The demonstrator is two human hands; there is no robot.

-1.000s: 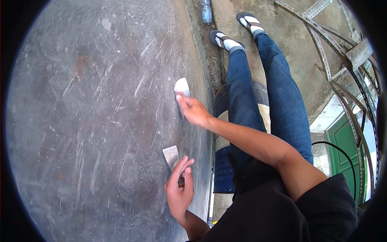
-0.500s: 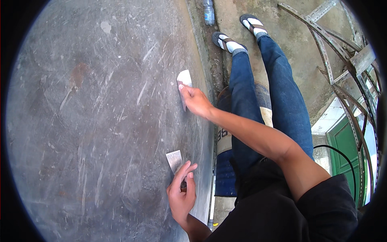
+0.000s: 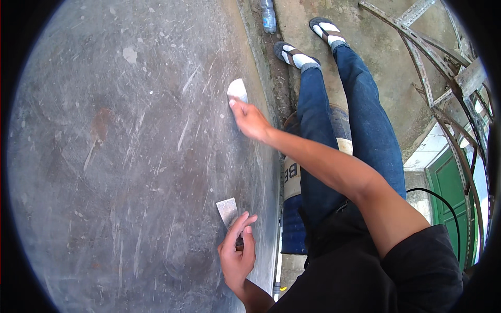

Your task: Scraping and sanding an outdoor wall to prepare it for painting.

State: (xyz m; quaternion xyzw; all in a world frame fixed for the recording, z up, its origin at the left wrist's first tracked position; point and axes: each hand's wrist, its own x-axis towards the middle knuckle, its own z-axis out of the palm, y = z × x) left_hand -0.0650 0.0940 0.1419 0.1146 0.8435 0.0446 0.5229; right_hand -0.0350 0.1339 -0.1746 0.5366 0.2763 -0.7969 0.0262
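My right hand [image 3: 251,121] reaches across my lap to the grey board. It pinches a thin, curved piece [image 3: 237,89] with a rounded white end and a brownish patch; its kind is unclear. Nearer to me, my left hand [image 3: 237,256] is loosely curled round a putty knife [image 3: 227,211], with some fingers lifted. The knife's flat metal blade points away from me, and its dark handle is mostly hidden in the palm. Under both hands lies the large grey board [image 3: 151,172], streaked with pale scratches, white specks and a rusty stain.
A blue, cream and dark drum [image 3: 293,219] stands beneath my legs. A plastic bottle [image 3: 269,18] lies by the board's far right edge. Rusty perforated metal frames [image 3: 417,57] stand at the right, near a green door [image 3: 448,190] and a black cable [image 3: 443,201].
My right hand has slid a little farther away and to the left along the board with the curved piece. My left hand keeps its hold on the putty knife, nearly still.
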